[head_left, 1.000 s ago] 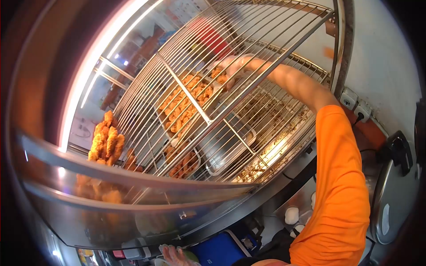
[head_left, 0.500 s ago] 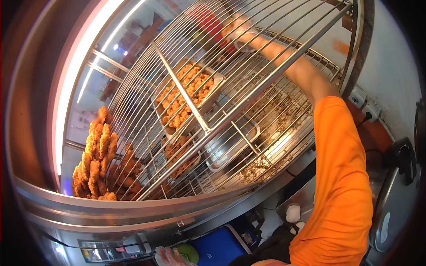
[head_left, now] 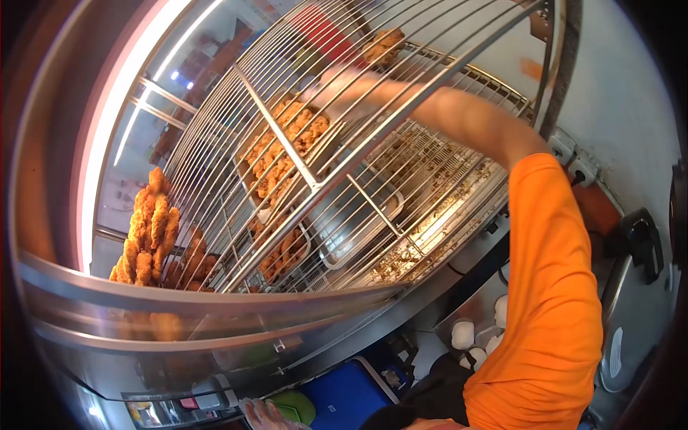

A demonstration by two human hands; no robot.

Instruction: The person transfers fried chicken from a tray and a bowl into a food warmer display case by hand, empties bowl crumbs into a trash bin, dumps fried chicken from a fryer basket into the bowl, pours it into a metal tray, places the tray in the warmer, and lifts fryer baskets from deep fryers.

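Seen through the bars of a wire rack (head_left: 312, 188), my right hand (head_left: 335, 87) is at the upper edge of a metal tray (head_left: 242, 159) of small fried pieces (head_left: 285, 143). Motion blur and the bars hide its fingers, so what they hold, if anything, cannot be made out. A clump of fried food (head_left: 383, 47) lies beyond it near the rack's far end. My left hand (head_left: 264, 414), in a clear plastic glove, is low at the bottom edge, fingers apart and holding nothing, beside a green round object (head_left: 294, 407).
Fried strips (head_left: 149, 233) stand piled at the left, near a bright tube light. Below the rack are a tray of darker pieces (head_left: 281, 252) and a metal pan (head_left: 351, 222). The cabinet's curved metal rim (head_left: 215, 304) crosses in front. Sockets and a large lidded pot (head_left: 622, 322) are right.
My right hand moved from the far end back toward the tray of small pieces; the fried clump now shows where it was. The whole view shifted slightly. My left hand stays low.
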